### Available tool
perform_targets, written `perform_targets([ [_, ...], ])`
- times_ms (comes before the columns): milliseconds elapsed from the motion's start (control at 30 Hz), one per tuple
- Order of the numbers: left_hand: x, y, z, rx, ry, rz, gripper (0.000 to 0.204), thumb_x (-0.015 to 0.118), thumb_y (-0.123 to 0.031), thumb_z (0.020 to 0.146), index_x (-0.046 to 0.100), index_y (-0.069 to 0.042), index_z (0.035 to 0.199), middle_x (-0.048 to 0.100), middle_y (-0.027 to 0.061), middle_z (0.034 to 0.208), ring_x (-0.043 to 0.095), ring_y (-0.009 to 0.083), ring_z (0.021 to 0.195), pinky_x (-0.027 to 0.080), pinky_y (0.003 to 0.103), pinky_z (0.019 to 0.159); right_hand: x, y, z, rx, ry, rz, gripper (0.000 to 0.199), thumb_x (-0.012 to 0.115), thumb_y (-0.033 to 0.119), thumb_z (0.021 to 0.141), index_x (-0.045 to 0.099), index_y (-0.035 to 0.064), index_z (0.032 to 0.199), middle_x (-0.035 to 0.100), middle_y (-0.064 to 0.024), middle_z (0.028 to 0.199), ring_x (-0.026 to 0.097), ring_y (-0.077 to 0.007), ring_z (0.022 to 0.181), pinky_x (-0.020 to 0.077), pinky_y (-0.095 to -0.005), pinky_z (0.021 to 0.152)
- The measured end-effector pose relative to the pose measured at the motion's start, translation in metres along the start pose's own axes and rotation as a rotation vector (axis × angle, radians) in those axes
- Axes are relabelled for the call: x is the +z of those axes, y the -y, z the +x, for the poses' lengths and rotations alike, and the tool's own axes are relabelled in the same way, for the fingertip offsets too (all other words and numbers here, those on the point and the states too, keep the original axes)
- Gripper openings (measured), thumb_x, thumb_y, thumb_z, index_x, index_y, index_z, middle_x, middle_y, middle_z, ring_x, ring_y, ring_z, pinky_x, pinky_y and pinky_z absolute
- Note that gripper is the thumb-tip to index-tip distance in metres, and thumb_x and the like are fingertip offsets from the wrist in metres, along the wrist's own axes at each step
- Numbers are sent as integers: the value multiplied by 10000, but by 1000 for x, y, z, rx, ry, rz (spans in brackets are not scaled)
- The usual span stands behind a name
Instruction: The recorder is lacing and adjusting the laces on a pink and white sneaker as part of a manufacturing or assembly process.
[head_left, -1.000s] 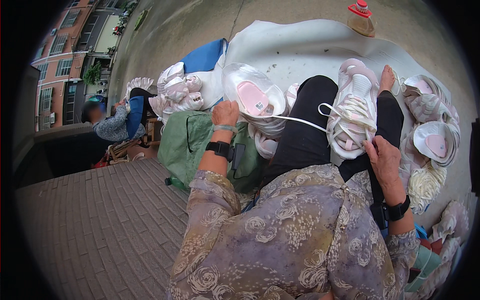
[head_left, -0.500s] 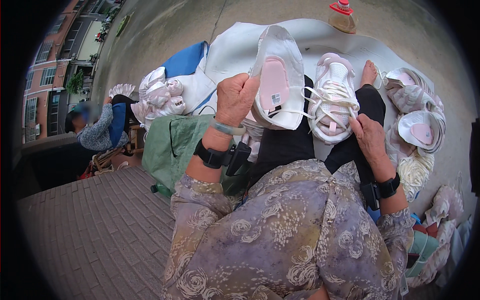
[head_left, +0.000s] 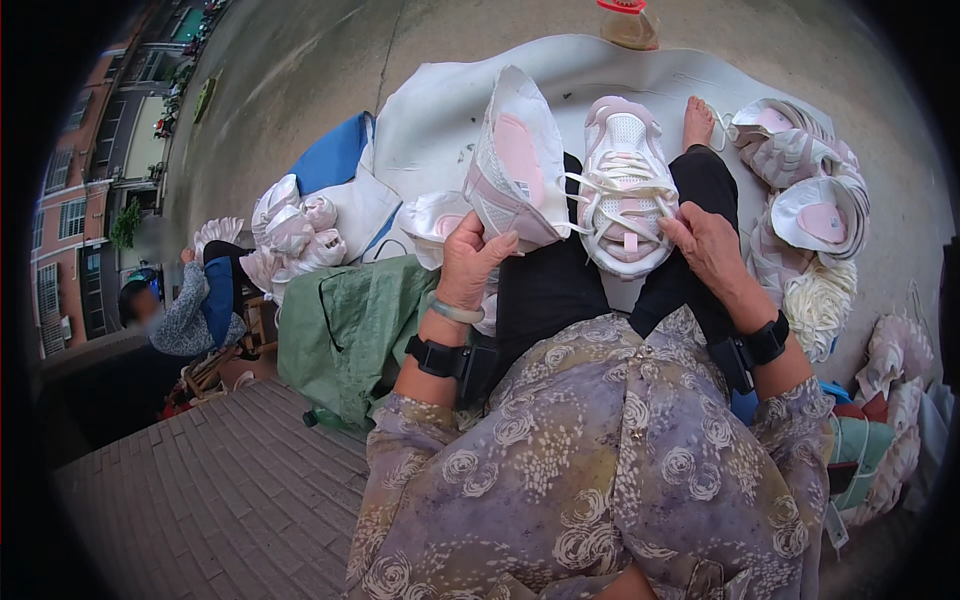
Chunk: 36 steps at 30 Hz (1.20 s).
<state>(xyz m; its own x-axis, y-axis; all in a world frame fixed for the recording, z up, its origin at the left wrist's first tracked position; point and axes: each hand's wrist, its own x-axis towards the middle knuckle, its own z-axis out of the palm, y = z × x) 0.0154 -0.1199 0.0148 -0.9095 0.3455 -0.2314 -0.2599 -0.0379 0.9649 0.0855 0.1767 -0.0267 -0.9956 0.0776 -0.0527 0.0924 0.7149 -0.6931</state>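
Observation:
My left hand (head_left: 470,258) grips a white and pink sneaker upper (head_left: 512,160) by its lower edge and holds it upright, its pink insole facing me. My right hand (head_left: 708,245) rests against a laced white and pink sneaker (head_left: 622,190) that lies on my lap, toe pointing away; its fingers touch the shoe's right side near the heel. A white lace runs between the two shoes. My black trouser legs and a bare foot (head_left: 697,122) stretch out on a grey sheet (head_left: 430,120).
A heap of unlaced uppers (head_left: 800,175) and a bundle of white laces (head_left: 815,305) lie at my right. More uppers (head_left: 295,230) and a green cloth (head_left: 345,325) lie at left. Another person (head_left: 185,310) sits at far left. A bottle (head_left: 628,22) stands at the sheet's far edge.
My left hand picked an upper from the left pile and raised it upright beside the laced sneaker. The right hand slid from the lap up to the laced sneaker's side.

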Motion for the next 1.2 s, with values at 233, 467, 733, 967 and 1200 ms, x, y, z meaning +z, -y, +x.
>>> perform_targets([
  [233,34,-17,-27,586,372,802,287,755,-190,650,541,-17,729,464,103,603,487,271,538,370,326,489,-1,-5,2,101,94,130,427,525,451,841,532,30,769,561,-175,641,569,-355,640,429,-409,579],
  [467,90,3,2,820,770,1024,367,711,-240,639,476,-27,823,530,136,738,551,308,676,425,386,583,5,-28,0,25,69,333,310,499,317,883,542,16,823,560,-125,604,589,-217,563,442,-311,533],
  [733,130,30,20,689,757,1298,360,692,-263,672,510,-25,871,556,113,720,589,274,677,451,385,540,-18,18,-20,-25,-258,216,280,622,251,793,537,34,949,509,-92,725,521,-215,609,442,-311,582],
  [967,128,28,12,567,760,1310,361,693,-247,681,501,-25,890,575,110,759,595,284,698,467,398,566,-15,22,-19,-231,-202,-52,542,693,382,686,506,11,1034,507,-132,877,547,-285,823,458,-339,688],
  [1200,110,15,23,516,885,946,315,671,-192,701,485,-26,893,557,156,764,567,362,759,437,426,668,-5,7,-42,-298,-189,-13,824,662,509,669,388,-17,1241,446,-187,1204,439,-332,1108,352,-407,938],
])
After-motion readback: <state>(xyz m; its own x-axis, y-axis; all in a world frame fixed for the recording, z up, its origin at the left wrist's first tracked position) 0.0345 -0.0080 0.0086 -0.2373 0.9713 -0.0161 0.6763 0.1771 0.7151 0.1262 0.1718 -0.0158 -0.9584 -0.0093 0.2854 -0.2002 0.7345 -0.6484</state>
